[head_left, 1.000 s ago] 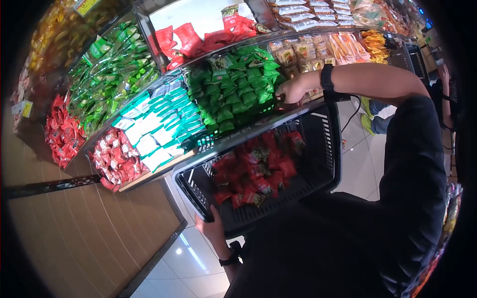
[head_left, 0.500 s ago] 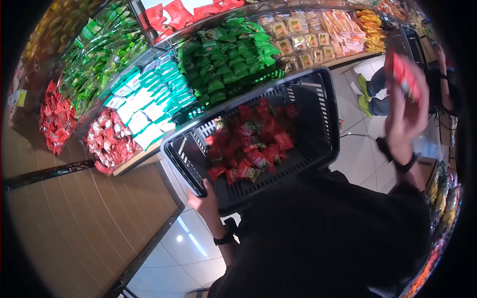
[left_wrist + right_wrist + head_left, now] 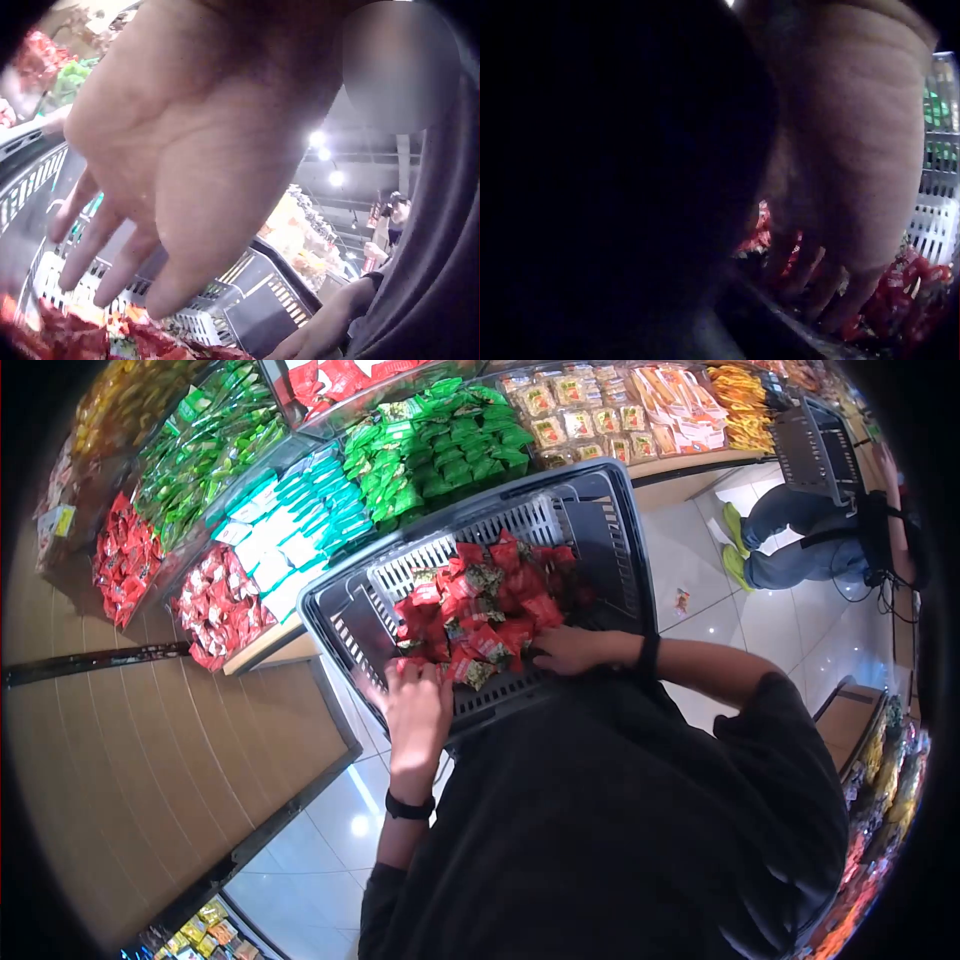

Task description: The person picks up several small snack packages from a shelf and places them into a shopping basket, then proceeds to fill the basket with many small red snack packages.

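Note:
A dark shopping basket (image 3: 630,510) holds a heap of small red snack packets (image 3: 490,595) with green patches. My left hand (image 3: 415,705) reaches over its near left rim, fingertips at the heap's edge. In the left wrist view, the left hand's fingers (image 3: 124,274) spread loosely above the red packets (image 3: 71,334), no packet gripped. My right hand (image 3: 575,650) reaches over the near rim to the heap's right side. The right wrist view shows its fingers (image 3: 847,292) pointing down among red packets (image 3: 900,292), with dark cloth covering much of the picture.
Beyond the basket, a display holds green packets (image 3: 455,440), white-and-teal packets (image 3: 300,525), red-and-white packets (image 3: 215,605) and clear-wrapped snacks (image 3: 575,420). Another person (image 3: 800,535) stands at the right near another basket (image 3: 815,450). A small packet (image 3: 682,599) lies on the tiled floor.
My right hand left the display, swung right with a red packet, and is now at the heap in the basket. My left hand moved from the basket's left end onto the packets.

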A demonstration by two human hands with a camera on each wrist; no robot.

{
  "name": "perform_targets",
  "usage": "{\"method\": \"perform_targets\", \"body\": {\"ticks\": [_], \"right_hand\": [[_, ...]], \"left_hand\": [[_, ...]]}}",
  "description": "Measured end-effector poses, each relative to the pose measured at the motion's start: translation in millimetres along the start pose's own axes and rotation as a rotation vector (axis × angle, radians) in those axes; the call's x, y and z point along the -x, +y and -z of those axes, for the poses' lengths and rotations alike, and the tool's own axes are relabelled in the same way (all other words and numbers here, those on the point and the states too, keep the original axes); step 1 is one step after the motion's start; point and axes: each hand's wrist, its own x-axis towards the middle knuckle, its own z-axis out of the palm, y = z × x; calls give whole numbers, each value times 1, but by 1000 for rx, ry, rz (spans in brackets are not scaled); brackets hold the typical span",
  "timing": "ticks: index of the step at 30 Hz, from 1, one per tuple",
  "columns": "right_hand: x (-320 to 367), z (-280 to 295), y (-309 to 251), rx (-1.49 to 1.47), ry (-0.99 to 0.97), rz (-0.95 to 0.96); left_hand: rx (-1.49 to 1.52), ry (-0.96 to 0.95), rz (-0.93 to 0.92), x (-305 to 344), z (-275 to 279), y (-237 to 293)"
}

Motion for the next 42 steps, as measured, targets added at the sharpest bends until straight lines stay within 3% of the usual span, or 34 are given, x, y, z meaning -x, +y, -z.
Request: {"method": "perform_targets", "body": {"ticks": [2, 4, 6, 8, 10, 12, 14, 15, 16, 17, 18, 20, 21, 22, 24, 26, 28, 30, 31, 32, 35, 36, 37, 38, 39, 40, 42], "right_hand": [[-13, 10, -5, 89, -24, -57], [-20, 17, -10, 129, -52, -185], [-33, 22, 5, 28, 46, -140], [-51, 34, 21, -75, 141, -94], [-66, 56, 34, 179, 476, -72], [-59, 88, 37, 47, 450, -67], [-42, 100, 30, 34, 519, -6], [-32, 104, 19, 28, 356, 31], [-24, 104, 12, 23, 195, 67], [-26, 84, 18, -37, 164, 196], [-29, 76, 14, -39, 164, 196], [-37, 67, 2, -65, -339, -53], [-48, 55, 9, -58, -330, -47], [-64, 39, 23, 45, -319, -12], [-67, 31, 31, 169, -284, 26], [-51, 34, 18, 319, 227, -65], [-32, 63, 8, 371, 300, -109], [-17, 103, 4, 219, 128, 10], [0, 128, -17, 234, 77, 64], [22, 157, -43, 74, 105, 176], [73, 247, -121, -317, 230, 380], [66, 269, -124, -334, 380, 485], [69, 306, -143, -62, 491, 431], [78, 335, -183, -32, 560, 243], [49, 361, -167, 180, 718, 377], [24, 389, -162, 367, 759, 319], [-17, 430, -176, 388, 668, 74]], "left_hand": [[-86, -145, -191, -4, -9, 11], [215, -506, -282, -21, -23, 22], [411, -587, -383, -55, -75, 22], [407, -598, -364, -85, -114, 15], [386, -592, -314, -108, -102, 25], [365, -595, -271, -121, -98, 28], [-40, 0, -249, -131, -98, 21], [-27, 93, -197, -134, -96, 15], [160, -10, -105, -132, -69, 21], [257, -163, -73, -131, -45, 28], [353, -316, -38, -129, -31, 31], [430, -485, -209, -122, -46, 20], [450, -443, -395, -120, -88, 2], [486, -734, -326, -121, -95, -2], [114, -417, -338, -106, -122, -15], [54, -584, -83, -115, -78, -5], [-293, -159, -63, -109, -100, -21], [17, -119, 23, -101, -46, -16], [297, -120, -22, -96, -24, -19], [422, 85, -207, -87, -16, -23], [732, 261, -40, -52, 30, -15], [606, 553, -139, -47, 19, -30], [473, 688, -37, -35, 24, -36], [354, 702, 87, -25, 21, -46], [361, 661, 206, -19, 17, -51], [370, 617, 317, -17, 11, -56], [498, 521, 327, -12, -10, -69]]}}
